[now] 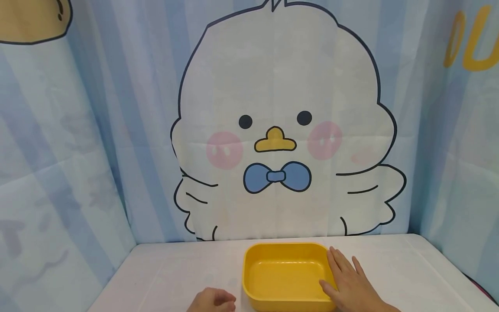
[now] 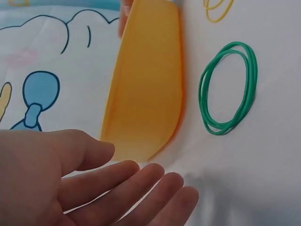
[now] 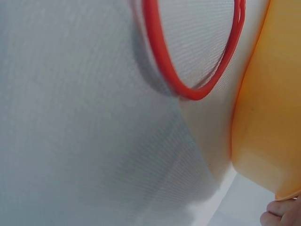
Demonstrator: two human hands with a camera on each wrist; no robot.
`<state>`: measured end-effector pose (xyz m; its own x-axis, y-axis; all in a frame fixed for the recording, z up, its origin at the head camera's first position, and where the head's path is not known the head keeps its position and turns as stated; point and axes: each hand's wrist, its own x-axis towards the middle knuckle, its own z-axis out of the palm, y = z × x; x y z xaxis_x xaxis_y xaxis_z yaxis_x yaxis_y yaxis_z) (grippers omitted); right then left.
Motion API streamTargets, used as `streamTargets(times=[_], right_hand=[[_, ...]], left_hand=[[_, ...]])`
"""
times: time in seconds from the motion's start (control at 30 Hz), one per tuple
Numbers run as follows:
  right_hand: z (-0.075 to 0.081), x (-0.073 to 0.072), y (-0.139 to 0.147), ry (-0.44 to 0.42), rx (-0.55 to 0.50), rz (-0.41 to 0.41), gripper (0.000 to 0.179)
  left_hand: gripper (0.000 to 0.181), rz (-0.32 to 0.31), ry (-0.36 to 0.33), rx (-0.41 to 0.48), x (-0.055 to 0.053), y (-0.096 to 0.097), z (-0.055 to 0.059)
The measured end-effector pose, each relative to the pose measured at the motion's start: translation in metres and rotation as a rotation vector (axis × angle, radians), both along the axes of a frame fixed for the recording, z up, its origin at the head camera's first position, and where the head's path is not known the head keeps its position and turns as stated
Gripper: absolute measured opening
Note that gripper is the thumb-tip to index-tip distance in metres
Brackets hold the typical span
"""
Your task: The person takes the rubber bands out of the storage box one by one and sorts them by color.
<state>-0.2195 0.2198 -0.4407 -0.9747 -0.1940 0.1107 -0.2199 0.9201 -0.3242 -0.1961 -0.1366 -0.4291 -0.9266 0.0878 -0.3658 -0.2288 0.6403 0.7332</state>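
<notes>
A shallow yellow plastic tub (image 1: 288, 277) with rounded corners sits on the white table. My right hand (image 1: 351, 284) lies at its right end, back of the hand up. Its fingers are straight along the rim and its thumb reaches over the edge. In the right wrist view, only a few of its fingers (image 3: 281, 214) show at the tub's corner. My left hand (image 1: 213, 300) is close to the tub's near left corner, holding nothing. The left wrist view shows its fingers (image 2: 127, 193) loosely bent and slightly spread.
Several looped bands lie on the table along the tub's near side: a green one (image 2: 251, 89), a yellow one (image 2: 217, 20) partly in view, and a red one (image 3: 162, 56). Behind the table hangs a striped blue curtain (image 1: 156, 130) with a cartoon chick.
</notes>
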Motion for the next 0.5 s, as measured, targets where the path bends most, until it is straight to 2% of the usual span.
streamTargets(times=[0.07, 0.2, 0.37, 0.5], right_hand=[[0.0, 0.0, 0.0, -0.012, 0.001, -0.002, 0.092], [0.002, -0.001, 0.001, -0.039, -0.003, 0.007, 0.094], [0.003, -0.001, 0.002, -0.056, -0.018, 0.014, 0.098], [0.006, -0.001, 0.003, -0.036, -0.024, 0.028, 0.101]], left_hand=[[0.024, -0.004, 0.05, -0.018, -0.001, 0.001, 0.004], [0.033, -0.056, 0.177, -0.045, -0.005, 0.003, 0.011], [0.045, -0.098, 0.261, -0.132, -0.009, 0.014, 0.023], [0.052, -0.141, 0.351, -0.212, -0.01, 0.027, 0.031]])
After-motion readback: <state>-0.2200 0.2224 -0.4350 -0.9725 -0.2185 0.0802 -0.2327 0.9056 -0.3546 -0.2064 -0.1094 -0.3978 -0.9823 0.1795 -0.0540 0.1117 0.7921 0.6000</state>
